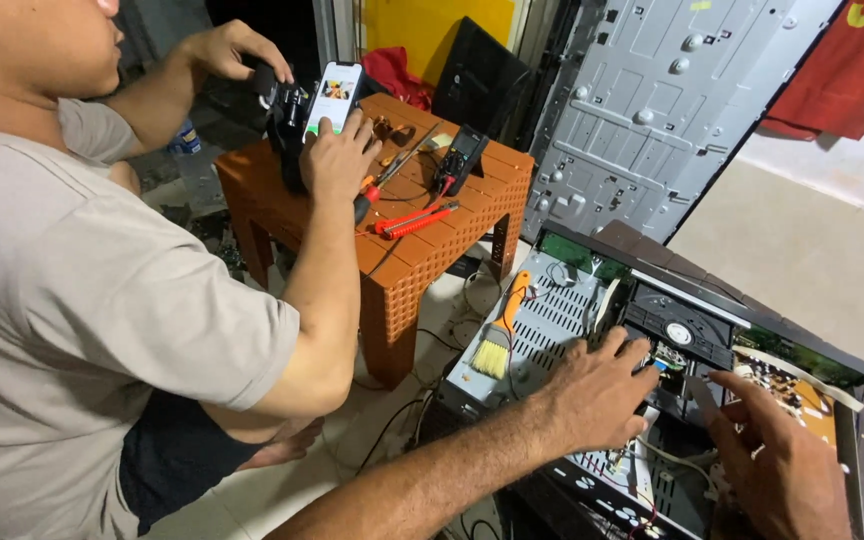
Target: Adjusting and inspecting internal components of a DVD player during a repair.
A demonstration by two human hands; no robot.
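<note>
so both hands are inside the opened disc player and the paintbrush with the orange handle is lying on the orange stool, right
Not quite. The head view shows the left hand and right hand in the opened disc player, but the paintbrush with the orange handle lies on the player's perforated metal panel, not on the orange stool. The stool carries red-handled tools and a meter instead.

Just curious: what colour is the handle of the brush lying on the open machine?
Orange, with pale yellow bristles; the brush shows clearly in the head view.

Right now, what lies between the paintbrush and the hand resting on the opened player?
In the head view, only bare perforated metal plate lies between the paintbrush and the left hand.
</note>
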